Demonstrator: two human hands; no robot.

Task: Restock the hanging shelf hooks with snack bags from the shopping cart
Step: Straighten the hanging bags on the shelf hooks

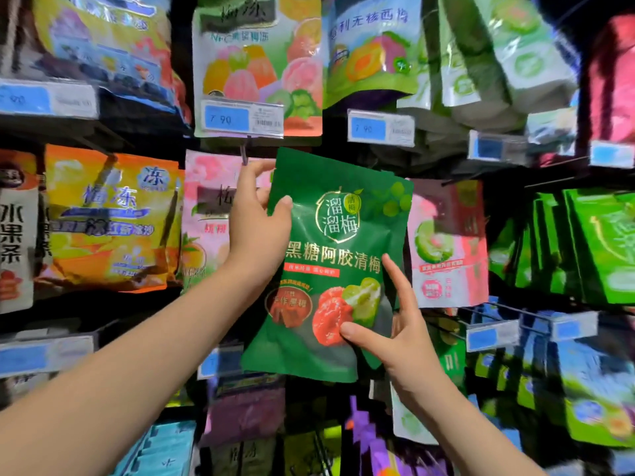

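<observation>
Snack bag (pixel 330 255) upright, top leaning right, pinched by left hand (pixel 256 231) and right hand (pixel 398 338).

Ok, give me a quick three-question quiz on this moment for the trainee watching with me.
1. True or false: only the left hand holds the dark green bag.
2. Where does the right hand grip the bag? A) top left corner B) lower right edge C) nowhere, it hangs free
3. What price reads on the blue price tag just above the bag?

Key: 1 false, both hands hold it. 2 B. 3 7.90.
</observation>
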